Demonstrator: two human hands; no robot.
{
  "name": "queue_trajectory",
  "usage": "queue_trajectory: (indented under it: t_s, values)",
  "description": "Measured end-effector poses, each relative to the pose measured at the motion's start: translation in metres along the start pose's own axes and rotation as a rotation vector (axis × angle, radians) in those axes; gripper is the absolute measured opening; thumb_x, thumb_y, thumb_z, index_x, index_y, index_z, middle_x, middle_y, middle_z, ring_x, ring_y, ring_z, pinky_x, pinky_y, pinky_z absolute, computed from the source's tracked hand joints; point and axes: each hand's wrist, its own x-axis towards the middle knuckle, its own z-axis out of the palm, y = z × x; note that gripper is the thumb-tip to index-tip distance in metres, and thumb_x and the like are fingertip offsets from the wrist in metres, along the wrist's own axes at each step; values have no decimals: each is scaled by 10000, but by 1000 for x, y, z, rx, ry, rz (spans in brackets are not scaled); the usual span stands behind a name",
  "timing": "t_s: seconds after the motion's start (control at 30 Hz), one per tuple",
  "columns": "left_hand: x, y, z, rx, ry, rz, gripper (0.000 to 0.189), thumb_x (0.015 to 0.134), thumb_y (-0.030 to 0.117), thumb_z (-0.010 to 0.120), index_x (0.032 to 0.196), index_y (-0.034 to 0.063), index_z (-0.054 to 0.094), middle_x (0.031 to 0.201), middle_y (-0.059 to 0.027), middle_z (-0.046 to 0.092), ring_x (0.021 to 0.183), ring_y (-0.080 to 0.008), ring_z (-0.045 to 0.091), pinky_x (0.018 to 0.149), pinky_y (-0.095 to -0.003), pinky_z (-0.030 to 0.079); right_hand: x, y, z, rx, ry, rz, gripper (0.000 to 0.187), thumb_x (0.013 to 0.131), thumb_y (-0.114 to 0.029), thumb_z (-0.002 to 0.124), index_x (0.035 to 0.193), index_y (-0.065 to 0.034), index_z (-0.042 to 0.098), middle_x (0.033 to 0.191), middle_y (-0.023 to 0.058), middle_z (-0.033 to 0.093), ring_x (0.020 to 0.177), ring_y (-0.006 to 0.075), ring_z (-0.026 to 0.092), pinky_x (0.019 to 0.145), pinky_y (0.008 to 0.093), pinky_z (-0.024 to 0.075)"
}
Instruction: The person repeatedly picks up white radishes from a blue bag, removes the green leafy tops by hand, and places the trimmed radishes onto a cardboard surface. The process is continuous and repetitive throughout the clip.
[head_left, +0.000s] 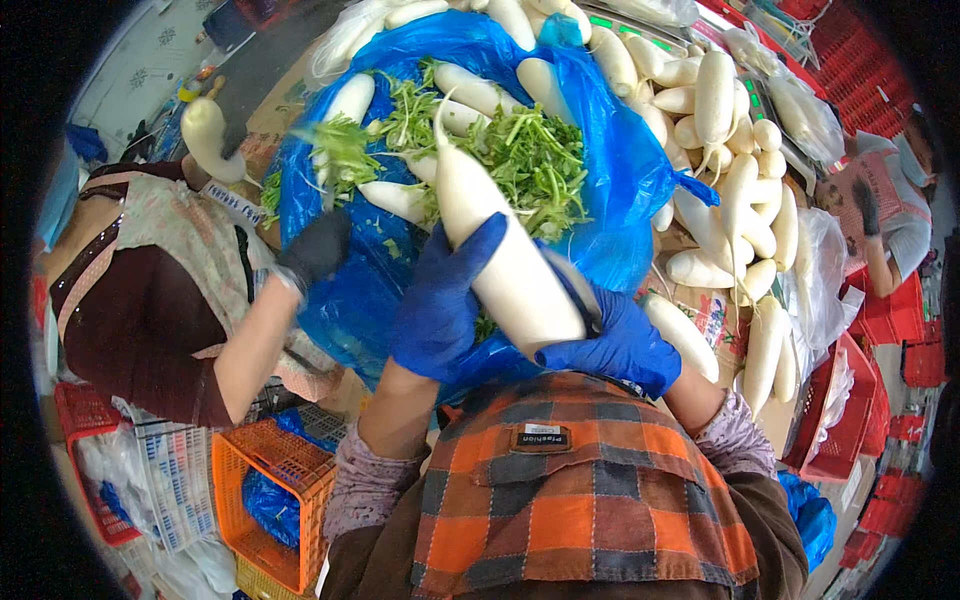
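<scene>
In blue gloves, both my hands hold one large white radish (502, 255), its thin root end pointing up and away from me. My left hand (448, 296) grips its left side around the middle. At the thick lower end, my right hand (619, 330) has its thumb on the radish and also holds a blurred knife (571, 281), whose blade lies along the radish's right side. Beneath is an open blue plastic bag (622, 187) with cut radish greens (540, 165) and several white radishes (472, 90) in it.
A co-worker's black-gloved hand (319, 251) is close on the left; their other hand holds a radish (206, 135). Many radishes (701, 266) are piled at the right. An orange crate (274, 442) stands lower left, red crates (844, 405) at the right. Another person (874, 202) is far right.
</scene>
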Motion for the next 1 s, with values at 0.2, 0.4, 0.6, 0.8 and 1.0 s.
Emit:
queue_trajectory:
  t_s: [0.2, 0.4, 0.6, 0.8, 1.0]
  values:
    - [-9, -1, -2, 602, -1, 99, 585, 740, 183, 829, 1213, 11, 532, 1048, -106, 647, 877, -183, 652, 759, -320, 544, 16, -3, -26, -468, 70, -134, 587, 881, -3, 518, 1446, -143, 436, 984, 113, 675, 871, 221, 660, 831, 351, 509]
    - [-27, -1, -3, 855, -102, 180, 663, 726, 210, 832, 1262, -2, 505, 1116, -141, 634, 966, -217, 638, 838, -351, 521, 49, -2, -28, -890, 133, -135, 621, 799, -83, 625, 1397, -189, 495, 929, 165, 667, 705, 334, 650, 628, 417, 509]
    - [-33, 6, -10, 909, -125, 179, 764, 678, 244, 860, 1296, -5, 488, 1198, -166, 598, 1059, -249, 608, 898, -374, 498, 65, 26, -34, -919, 137, -174, 580, 808, -103, 637, 1372, -146, 509, 918, 168, 680, 679, 357, 652, 605, 430, 510]
    - [-30, 6, -28, 750, 38, 204, 746, 666, 225, 872, 1272, -3, 501, 1135, -137, 619, 1016, -216, 612, 864, -359, 511, 40, 31, -55, -376, -13, 341, 283, 830, -86, 657, 1111, -47, 661, 838, 126, 690, 748, 230, 682, 645, 389, 540]
    - [2, -8, -24, 314, 132, 146, 500, 978, 352, 530, 1357, 37, 448, 1257, -117, 554, 1068, -232, 575, 940, -370, 463, 5, 4, -22, 89, -104, 34, 642, 859, -457, 687, 1328, -42, 543, 1279, 169, 596, 1162, 226, 563, 1009, 373, 425]
